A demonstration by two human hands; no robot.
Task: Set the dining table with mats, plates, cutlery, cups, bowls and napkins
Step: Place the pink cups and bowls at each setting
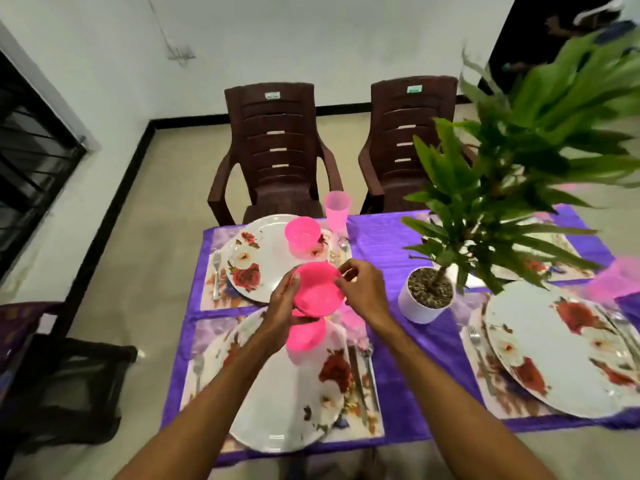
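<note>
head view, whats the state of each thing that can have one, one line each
left hand, grips the tilted pink plastic bowl
right hand, pinches that bowl's rim
second pink bowl, beneath it, held or set down unclear
third pink bowl, upright on the far white floral plate
pink translucent tumbler, upright
white plant pot, upright

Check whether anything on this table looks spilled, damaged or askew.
Nothing stands out. The plates lie on their mats, the pink cup stands upright, and the plant pot is upright with no soil spilled.

Plates [266, 265] [287, 410] [554, 358]: 3. Pink bowls [302, 233] [318, 292] [308, 337]: 3. Chairs [277, 150] [408, 140]: 2. Plant [519, 168]: 1.
</note>
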